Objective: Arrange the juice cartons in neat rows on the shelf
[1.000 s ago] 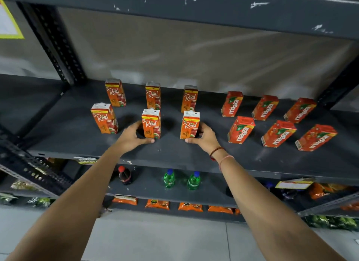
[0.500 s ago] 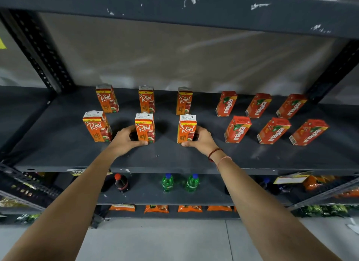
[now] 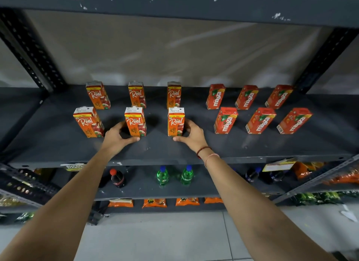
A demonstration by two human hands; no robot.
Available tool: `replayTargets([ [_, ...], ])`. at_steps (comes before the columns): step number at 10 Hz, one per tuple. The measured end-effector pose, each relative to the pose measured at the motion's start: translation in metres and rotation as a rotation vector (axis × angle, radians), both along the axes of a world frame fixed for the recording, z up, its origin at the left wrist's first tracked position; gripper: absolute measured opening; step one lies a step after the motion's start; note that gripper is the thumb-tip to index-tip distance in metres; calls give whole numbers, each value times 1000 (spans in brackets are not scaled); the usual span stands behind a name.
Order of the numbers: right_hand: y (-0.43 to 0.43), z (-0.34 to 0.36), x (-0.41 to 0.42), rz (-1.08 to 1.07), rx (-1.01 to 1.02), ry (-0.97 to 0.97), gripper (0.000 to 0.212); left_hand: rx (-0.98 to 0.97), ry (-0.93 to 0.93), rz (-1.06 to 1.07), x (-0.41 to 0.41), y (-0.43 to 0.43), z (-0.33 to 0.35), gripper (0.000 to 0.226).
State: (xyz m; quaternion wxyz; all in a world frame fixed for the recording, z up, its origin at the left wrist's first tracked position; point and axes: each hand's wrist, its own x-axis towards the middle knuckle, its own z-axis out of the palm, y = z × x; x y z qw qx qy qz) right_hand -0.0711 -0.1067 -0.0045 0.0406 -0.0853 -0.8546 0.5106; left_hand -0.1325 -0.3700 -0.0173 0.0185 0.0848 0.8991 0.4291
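On the dark grey shelf (image 3: 58,144) stand two rows of orange Real juice cartons on the left and two rows of red Maaza cartons (image 3: 260,120) on the right. My left hand (image 3: 116,138) wraps the front middle Real carton (image 3: 135,121) from its left, thumb under its front edge. My right hand (image 3: 192,134) grips the front right Real carton (image 3: 175,121) from its right side. Both cartons stand upright on the shelf. The front left Real carton (image 3: 87,122) stands alone, and three more Real cartons (image 3: 137,94) line the back.
A lower shelf holds a cola bottle (image 3: 117,178), two green bottles (image 3: 174,175) and orange snack packets (image 3: 154,202). Perforated steel uprights (image 3: 29,49) flank the bay, and another shelf board (image 3: 174,6) runs overhead. Grey floor tiles lie below.
My view has shifted and drawn closer. Both hands stay on the same two front cartons, which sit in nearly the same places on the shelf.
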Motion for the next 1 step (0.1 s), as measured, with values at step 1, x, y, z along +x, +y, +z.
replayTargets([
  [1, -1, -7, 12, -118, 55, 36, 59, 68, 79, 111, 18, 5, -3, 66],
])
